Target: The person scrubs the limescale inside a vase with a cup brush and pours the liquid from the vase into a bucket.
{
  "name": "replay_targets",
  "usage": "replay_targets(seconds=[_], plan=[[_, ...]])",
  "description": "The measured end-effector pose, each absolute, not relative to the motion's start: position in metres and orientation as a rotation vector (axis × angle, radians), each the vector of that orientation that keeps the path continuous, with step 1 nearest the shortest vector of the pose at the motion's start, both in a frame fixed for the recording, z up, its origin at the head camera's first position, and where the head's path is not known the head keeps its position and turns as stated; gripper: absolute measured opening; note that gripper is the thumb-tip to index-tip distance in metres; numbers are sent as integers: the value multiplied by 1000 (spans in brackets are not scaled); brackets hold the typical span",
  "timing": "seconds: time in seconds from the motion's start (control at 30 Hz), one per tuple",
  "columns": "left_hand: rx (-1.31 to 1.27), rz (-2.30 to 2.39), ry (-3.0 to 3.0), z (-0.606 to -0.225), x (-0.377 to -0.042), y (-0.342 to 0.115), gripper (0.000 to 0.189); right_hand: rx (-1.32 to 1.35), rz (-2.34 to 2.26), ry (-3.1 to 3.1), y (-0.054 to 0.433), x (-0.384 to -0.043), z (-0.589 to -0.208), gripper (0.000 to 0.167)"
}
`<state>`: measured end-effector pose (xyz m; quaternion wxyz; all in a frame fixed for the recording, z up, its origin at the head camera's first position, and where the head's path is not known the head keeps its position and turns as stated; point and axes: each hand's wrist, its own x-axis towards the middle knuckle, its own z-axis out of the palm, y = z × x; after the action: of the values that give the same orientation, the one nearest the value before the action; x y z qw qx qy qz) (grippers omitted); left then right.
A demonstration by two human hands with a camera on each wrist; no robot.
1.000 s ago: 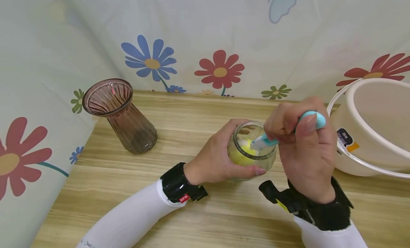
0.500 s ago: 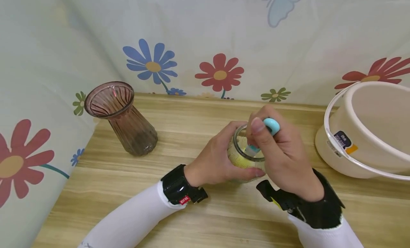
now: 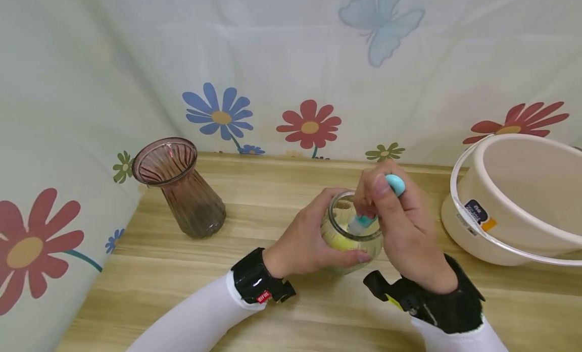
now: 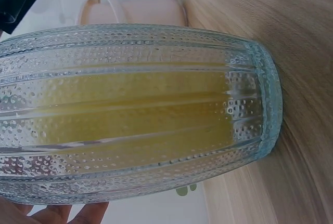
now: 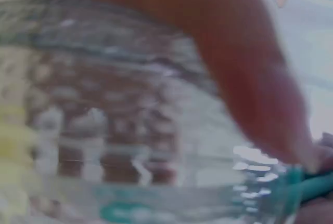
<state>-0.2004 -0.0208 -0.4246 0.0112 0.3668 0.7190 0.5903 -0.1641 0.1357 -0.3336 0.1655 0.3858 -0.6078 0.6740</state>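
A clear textured glass jar (image 3: 375,247) stands upright on the wooden table in the head view. My left hand (image 3: 304,241) grips its side, thumb along the front. My right hand (image 3: 406,236) is curled round the light blue handle (image 3: 395,184) of a sponge brush, whose end pokes up above the thumb. The brush slants down through the jar's mouth, and its yellow sponge head (image 3: 342,242) is inside. Through the jar wall (image 4: 250,115) in the left wrist view, the sponge shows as a yellow block. The right wrist view is blurred, with the jar (image 5: 109,99) close up.
A purple-brown ribbed glass vase (image 3: 193,205) stands at the back left of the table (image 3: 282,321). At the right is a beige bucket (image 3: 459,236) with its handle hanging down. A flower-printed sheet (image 3: 268,54) closes off the back and left.
My right hand has moved left over the jar, and the brush handle sits deeper and steeper in it. My left hand keeps its grip. The head view has tilted upward.
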Motion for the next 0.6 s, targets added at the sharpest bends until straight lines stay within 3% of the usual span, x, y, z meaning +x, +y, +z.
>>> replay_targets(seconds=[0.27,0.6], plan=[[1087,1842,2212,-424,-196,-14,85,1087,2121,-1413,147,-159,-329,30],[1132,1808,2290,-424,-197,-17,83,1026,2051,-1489,136,-153,-302,28]])
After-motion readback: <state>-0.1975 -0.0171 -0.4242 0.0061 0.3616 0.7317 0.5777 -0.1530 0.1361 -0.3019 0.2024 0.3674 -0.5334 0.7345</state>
